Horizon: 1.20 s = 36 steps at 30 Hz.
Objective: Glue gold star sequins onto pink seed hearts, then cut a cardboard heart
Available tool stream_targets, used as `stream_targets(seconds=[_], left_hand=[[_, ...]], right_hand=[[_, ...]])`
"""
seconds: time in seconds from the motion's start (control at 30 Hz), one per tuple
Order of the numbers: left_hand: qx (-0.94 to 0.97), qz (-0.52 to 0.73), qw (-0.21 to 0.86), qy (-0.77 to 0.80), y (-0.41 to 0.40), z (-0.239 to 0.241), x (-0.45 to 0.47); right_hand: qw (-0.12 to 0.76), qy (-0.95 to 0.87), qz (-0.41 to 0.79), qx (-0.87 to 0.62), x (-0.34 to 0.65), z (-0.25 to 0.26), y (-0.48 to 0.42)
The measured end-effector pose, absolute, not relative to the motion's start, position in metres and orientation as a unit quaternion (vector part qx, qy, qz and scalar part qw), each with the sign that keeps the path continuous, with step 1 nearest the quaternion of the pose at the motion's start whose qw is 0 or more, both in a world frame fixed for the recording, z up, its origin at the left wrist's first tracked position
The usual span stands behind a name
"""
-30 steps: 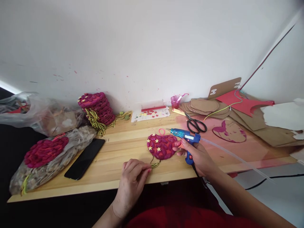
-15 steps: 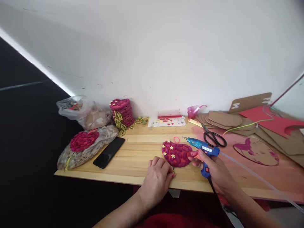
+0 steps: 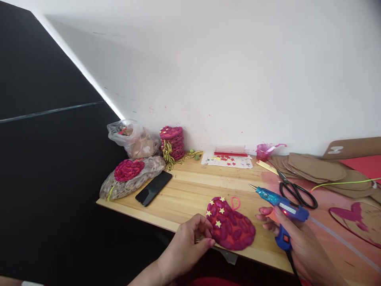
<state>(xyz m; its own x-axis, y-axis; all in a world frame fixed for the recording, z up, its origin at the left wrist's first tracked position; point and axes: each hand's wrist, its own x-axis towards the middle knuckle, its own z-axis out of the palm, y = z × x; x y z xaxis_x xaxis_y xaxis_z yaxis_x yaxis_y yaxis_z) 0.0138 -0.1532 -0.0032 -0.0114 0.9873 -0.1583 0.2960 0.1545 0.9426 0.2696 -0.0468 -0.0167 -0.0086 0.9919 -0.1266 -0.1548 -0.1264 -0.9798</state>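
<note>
A magenta heart ornament (image 3: 230, 226) covered in painted seeds and small yellow stars lies near the front edge of the wooden table (image 3: 190, 190). My left hand (image 3: 187, 248) pinches its lower left edge with thumb and fingertips. My right hand (image 3: 300, 242) grips a blue hot glue gun (image 3: 281, 206), nozzle pointing up and left, just right of the heart and clear of it. A clear glue stick trails out of the gun's back to the right.
Black scissors (image 3: 296, 191) lie behind the gun. A stack of finished hearts (image 3: 172, 143), a star sticker sheet (image 3: 228, 159), a pink cup (image 3: 263, 151) and cardboard cut-outs (image 3: 315, 169) line the wall. A black phone (image 3: 154, 188) and seed bags (image 3: 132, 180) sit at left.
The view has swung left, so everything sits further right in frame. My left hand has turned the heart, its loop now pointing up and right. The glue gun has drawn slightly away from it.
</note>
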Motion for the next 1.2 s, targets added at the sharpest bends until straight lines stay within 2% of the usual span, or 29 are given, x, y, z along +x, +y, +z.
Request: stream_targets(seconds=[0.17,0.4,0.5,0.67,0.83,1.0,1.2], left_hand=[[0.565,0.327,0.336,0.679,-0.164,0.0,0.004],[0.526,0.314,0.324,0.721,-0.178,-0.008,-0.011],[0.474,0.364,0.355,0.719,-0.187,-0.02,-0.017],[0.357,0.477,0.475,0.648,-0.203,-0.051,-0.022],[0.279,0.461,0.596,0.596,-0.206,-0.067,-0.023],[0.243,0.504,0.613,0.558,-0.2,-0.065,-0.027],[0.275,0.488,0.592,0.58,-0.195,-0.039,-0.039]], right_hand=[[0.498,-0.427,0.571,-0.493,0.271,-0.017,-0.047],[0.481,-0.436,0.583,-0.489,0.274,-0.018,-0.045],[0.48,-0.435,0.585,-0.488,0.272,-0.016,-0.045],[0.485,-0.433,0.564,-0.508,0.269,-0.013,-0.047],[0.478,-0.453,0.555,-0.508,0.273,-0.017,-0.046],[0.469,-0.462,0.558,-0.505,0.274,-0.022,-0.043],[0.464,-0.479,0.537,-0.516,0.274,-0.024,-0.044]])
